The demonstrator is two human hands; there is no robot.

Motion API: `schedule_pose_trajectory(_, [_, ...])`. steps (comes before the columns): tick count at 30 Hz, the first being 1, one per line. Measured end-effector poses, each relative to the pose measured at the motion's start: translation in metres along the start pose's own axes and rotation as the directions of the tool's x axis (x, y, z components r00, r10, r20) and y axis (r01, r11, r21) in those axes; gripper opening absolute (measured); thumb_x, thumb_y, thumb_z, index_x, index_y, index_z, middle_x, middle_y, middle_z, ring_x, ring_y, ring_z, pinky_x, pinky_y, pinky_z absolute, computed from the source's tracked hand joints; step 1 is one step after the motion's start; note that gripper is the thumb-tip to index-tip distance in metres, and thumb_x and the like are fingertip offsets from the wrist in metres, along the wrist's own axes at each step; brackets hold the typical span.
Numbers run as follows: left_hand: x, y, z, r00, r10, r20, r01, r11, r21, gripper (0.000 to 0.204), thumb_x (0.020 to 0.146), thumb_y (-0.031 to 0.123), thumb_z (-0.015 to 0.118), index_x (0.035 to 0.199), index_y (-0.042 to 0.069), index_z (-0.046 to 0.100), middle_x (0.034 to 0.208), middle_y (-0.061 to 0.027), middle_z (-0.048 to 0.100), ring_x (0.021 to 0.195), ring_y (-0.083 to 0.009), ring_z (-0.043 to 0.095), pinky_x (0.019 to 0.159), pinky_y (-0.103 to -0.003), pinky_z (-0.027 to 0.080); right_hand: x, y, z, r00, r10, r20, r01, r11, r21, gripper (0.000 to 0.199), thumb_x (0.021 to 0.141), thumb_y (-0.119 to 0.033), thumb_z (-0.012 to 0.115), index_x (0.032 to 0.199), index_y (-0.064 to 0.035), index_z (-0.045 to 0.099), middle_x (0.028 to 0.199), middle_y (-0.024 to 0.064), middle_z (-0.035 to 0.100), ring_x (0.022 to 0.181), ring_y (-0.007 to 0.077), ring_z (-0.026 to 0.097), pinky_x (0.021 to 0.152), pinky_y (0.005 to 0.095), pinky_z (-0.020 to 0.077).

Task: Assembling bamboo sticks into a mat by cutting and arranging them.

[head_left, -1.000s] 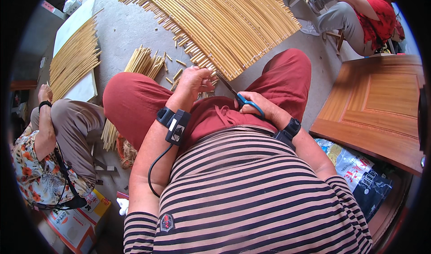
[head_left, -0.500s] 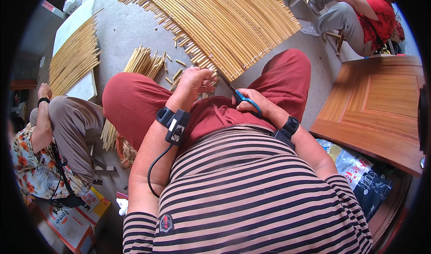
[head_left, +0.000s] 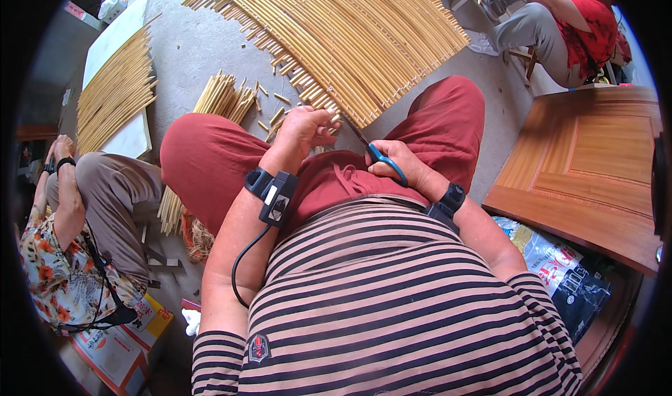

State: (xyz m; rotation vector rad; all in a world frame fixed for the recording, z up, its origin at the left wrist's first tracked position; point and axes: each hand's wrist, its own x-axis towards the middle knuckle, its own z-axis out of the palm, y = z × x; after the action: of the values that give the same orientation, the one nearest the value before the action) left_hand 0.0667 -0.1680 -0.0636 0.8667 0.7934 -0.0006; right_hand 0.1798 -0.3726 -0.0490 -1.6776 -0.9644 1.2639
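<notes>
A large mat of tan reed-like sticks (head_left: 343,36), bound with rows of pale cord, stretches away from my knees. At its near left corner my left hand (head_left: 302,129) is closed, thumb and fingers pinching a short stick end (head_left: 334,118). My right hand (head_left: 397,159) grips scissors with blue handles (head_left: 389,163). Their dark blades point up and left to the mat's corner, close by my left fingertips; whether the blades touch a stick or a cord, I cannot tell. Short cut stick pieces (head_left: 281,98) lie on the floor beyond my left hand.
A bundle of sticks (head_left: 222,96) lies beyond my left knee. Farther left, more sticks (head_left: 115,88) rest on a white board (head_left: 143,131). One person sits at left, another at upper right. A wooden panel (head_left: 574,175) and a plastic bag (head_left: 560,270) are at right.
My hands and the scissors have barely moved. The person at left has raised their arms, and both their hands now show close together above the knee.
</notes>
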Motion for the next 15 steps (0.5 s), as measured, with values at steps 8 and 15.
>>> schedule_pose_trajectory(8, [-0.0006,0.0,0.0,1.0,0.008,0.014,-0.008,1.0,-0.004,0.012,0.074,0.009,0.06,0.079,-0.001,0.055,0.067,-0.0106,0.06,0.047,-0.0125,0.053,0.055,-0.034,0.055,0.0,-0.0009,-0.0065,0.99,0.083,0.118,-0.09,0.994,0.06,0.021,0.069,-0.014,0.061,0.086,-0.0032,0.056,0.078,0.002,0.055,0.074,0.0098,0.049,0.068,0.0241,0.0421])
schedule_pose_trajectory(15, [-0.0043,0.0004,0.0003,0.999,0.03,0.027,-0.029,0.999,-0.02,0.013,0.075,0.009,0.059,0.08,-0.002,0.054,0.066,-0.0101,0.06,0.048,-0.0132,0.054,0.054,-0.035,0.055,-0.0048,-0.0065,-0.0082,0.986,0.07,0.149,-0.077,0.996,0.046,0.021,0.069,-0.013,0.061,0.086,-0.0031,0.055,0.077,0.0023,0.054,0.074,0.0105,0.049,0.069,0.0244,0.042])
